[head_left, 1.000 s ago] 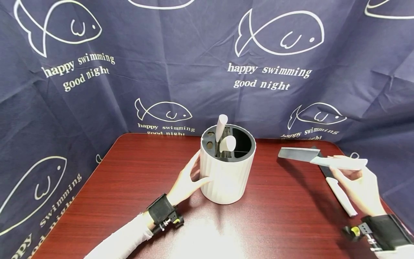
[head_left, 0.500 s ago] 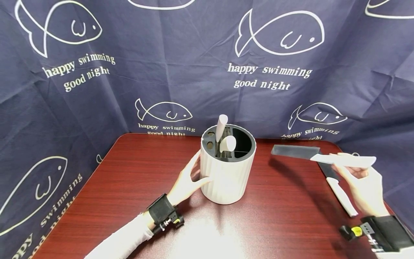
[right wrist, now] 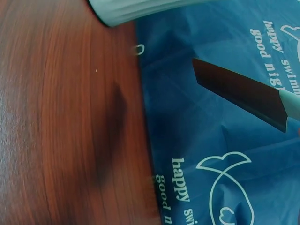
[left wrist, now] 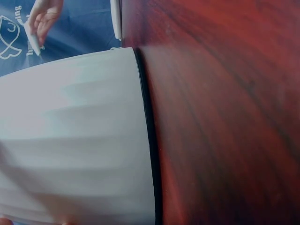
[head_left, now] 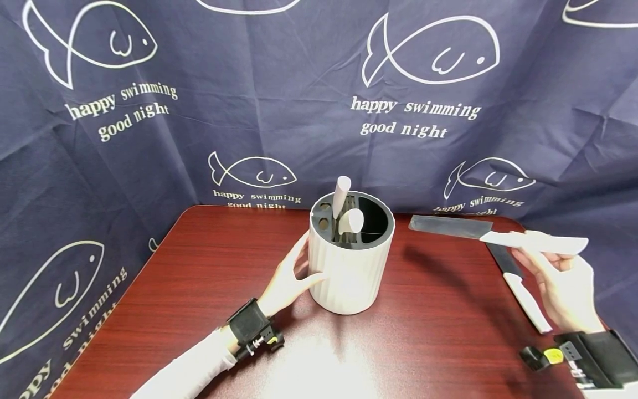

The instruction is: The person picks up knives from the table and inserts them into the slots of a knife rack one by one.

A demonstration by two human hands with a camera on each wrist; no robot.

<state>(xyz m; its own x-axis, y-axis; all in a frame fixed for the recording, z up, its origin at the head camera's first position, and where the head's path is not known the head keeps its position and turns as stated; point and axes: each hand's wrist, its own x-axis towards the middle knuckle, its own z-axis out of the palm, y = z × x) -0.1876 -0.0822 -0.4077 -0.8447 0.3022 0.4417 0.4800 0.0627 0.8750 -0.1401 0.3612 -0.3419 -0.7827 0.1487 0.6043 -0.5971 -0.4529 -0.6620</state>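
A white ribbed knife holder [head_left: 346,277] with a dark slotted top stands upright on the table. My left hand [head_left: 284,282] rests against its left side, thumb and fingers spread and fairly straight; some fingers are hidden behind it. Two white handles stick up from the holder's slots, one slim [head_left: 341,195] and one thick [head_left: 351,221]. At the right, my right hand [head_left: 565,285] pinches the white handle of a kitchen knife [head_left: 451,226], raised above the table with its blade pointing left. In the right wrist view the blade [right wrist: 241,93] shows a slanted tip.
A second kitchen knife [head_left: 525,302] with a dark blade and white handle lies on the red-brown table [head_left: 239,249], below the right hand. The holder has a large dark opening on its right and round holes on its left. A blue fish-print cloth [head_left: 319,100] hangs behind.
My right hand has moved slightly right with the knife, whose blade has swung so its tip reaches farther left and a little higher. The left hand and holder have stayed put.
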